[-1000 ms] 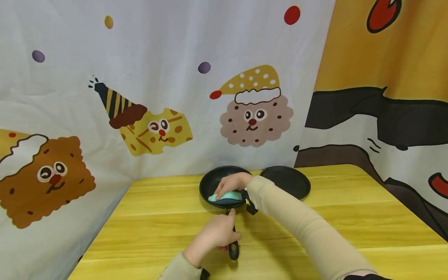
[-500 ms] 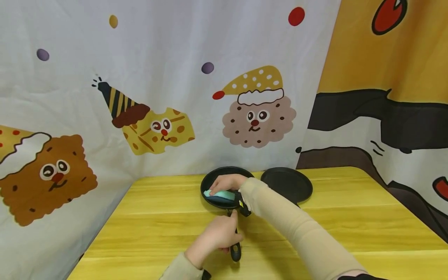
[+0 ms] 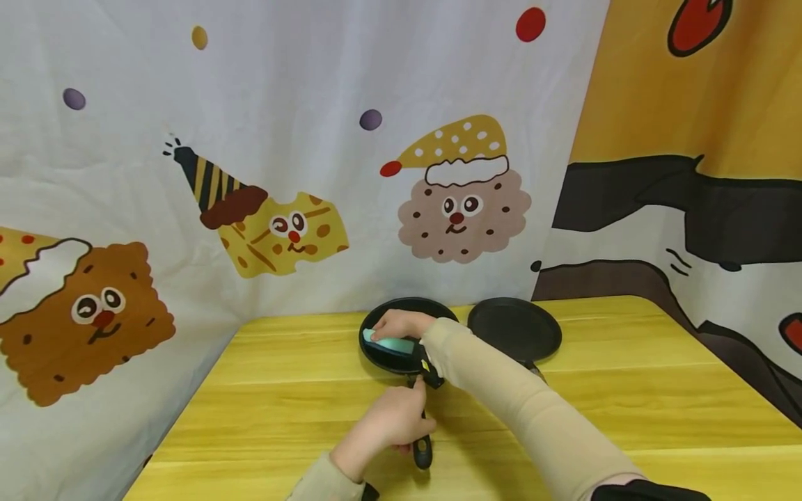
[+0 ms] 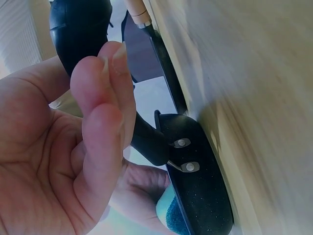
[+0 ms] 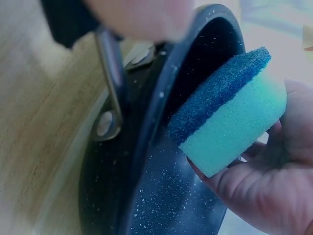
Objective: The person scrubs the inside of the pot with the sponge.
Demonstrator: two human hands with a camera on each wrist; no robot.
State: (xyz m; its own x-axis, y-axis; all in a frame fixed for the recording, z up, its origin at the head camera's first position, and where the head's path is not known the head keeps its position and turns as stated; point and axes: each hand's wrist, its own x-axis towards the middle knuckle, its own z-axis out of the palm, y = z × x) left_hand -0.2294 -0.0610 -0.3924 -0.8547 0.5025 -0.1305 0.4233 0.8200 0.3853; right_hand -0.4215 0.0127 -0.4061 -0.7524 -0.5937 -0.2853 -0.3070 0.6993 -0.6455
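Note:
A black frying pan point(image 3: 409, 303) stands on the wooden table, handle toward me. My left hand point(image 3: 395, 417) grips its black handle point(image 3: 423, 454), thumb along the top and fingers curled round, as the left wrist view also shows with the handle point(image 4: 80, 34) against the palm. Inside the pan, my right hand point(image 3: 401, 324) holds a two-layer sponge point(image 3: 390, 345). In the right wrist view the sponge point(image 5: 234, 115) has a mint-green foam side and a dark blue scouring side, tilted toward the pan's speckled inner wall point(image 5: 159, 188).
A flat black griddle pan point(image 3: 514, 328) lies right of the frying pan, its handle partly behind the right sleeve point(image 3: 520, 396); a wooden grip point(image 4: 138, 11) shows in the left wrist view. A printed curtain point(image 3: 313, 90) hangs behind the table point(image 3: 282, 396).
The right hand has slid the sponge left and slightly away from me inside the frying pan. The left hand keeps its grip on the handle.

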